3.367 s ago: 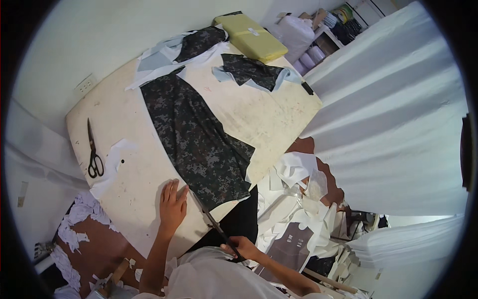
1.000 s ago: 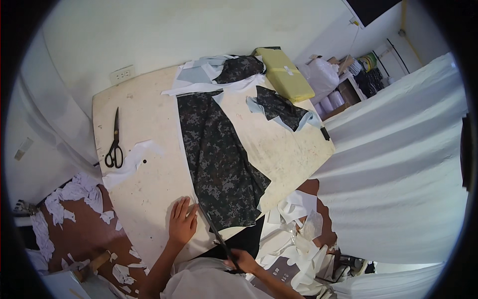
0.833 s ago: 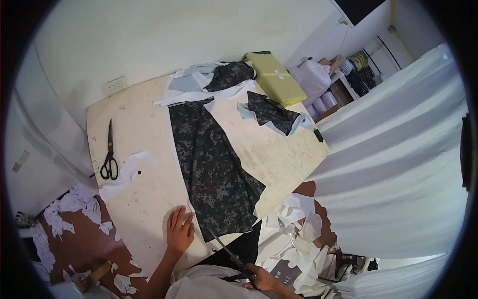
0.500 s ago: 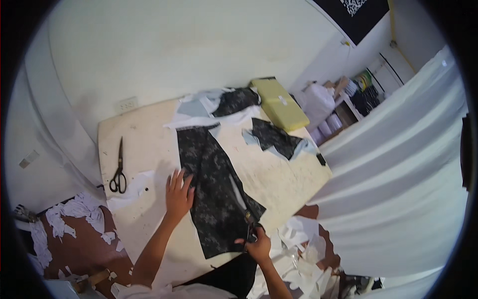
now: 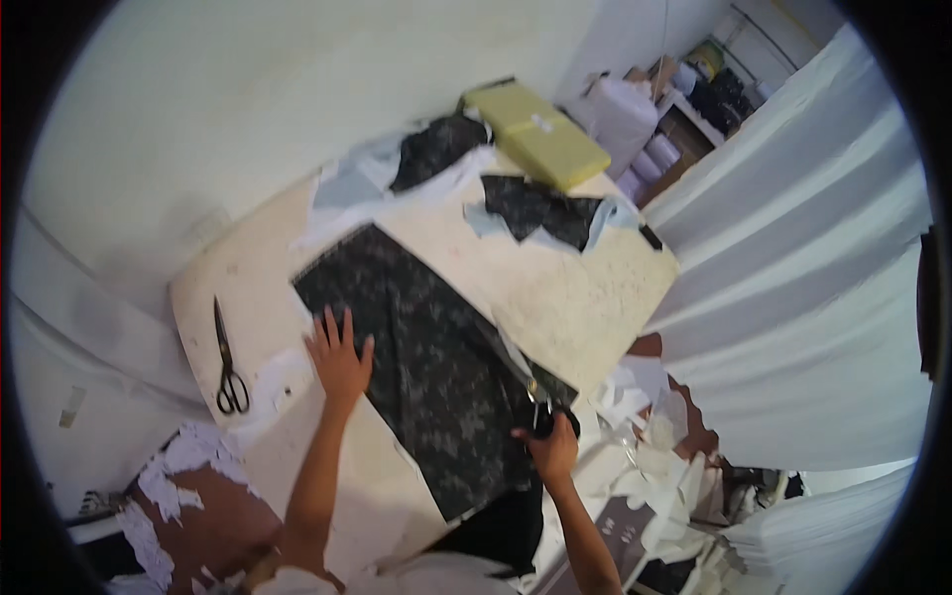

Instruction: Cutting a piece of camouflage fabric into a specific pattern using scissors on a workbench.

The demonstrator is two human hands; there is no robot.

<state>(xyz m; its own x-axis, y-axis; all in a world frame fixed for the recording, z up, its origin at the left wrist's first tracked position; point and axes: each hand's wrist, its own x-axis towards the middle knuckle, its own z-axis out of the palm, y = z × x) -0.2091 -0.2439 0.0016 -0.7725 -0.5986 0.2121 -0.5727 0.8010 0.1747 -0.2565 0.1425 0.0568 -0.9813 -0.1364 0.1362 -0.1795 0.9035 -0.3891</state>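
Note:
A long piece of dark camouflage-patterned fabric [image 5: 416, 347] lies spread over the pale table [image 5: 367, 496], its lower end at the near edge. My left hand [image 5: 340, 362] rests flat at the left edge of the fabric, fingers spread. Black-handled scissors [image 5: 535, 390] are gripped in my right hand [image 5: 553, 448] at the right side of the fabric, near its lower right corner. Their pale blade points up and left along the fabric's right edge; whether the blades are apart I cannot tell.
A second pair of scissors [image 5: 228, 369] lies at the table's left. Beyond the fabric sit dark and pale-blue scraps [image 5: 540, 210] and a yellow-green wrapped block [image 5: 540, 134]. White curtains [image 5: 793, 268] hang at right. Paper scraps [image 5: 193, 456] litter the brown floor.
The view has tilted and shifted. The fabric's top end has swung left and its left edge is smoothed out. My left hand's fingers have spread wider; my right hand still grips the scissors.

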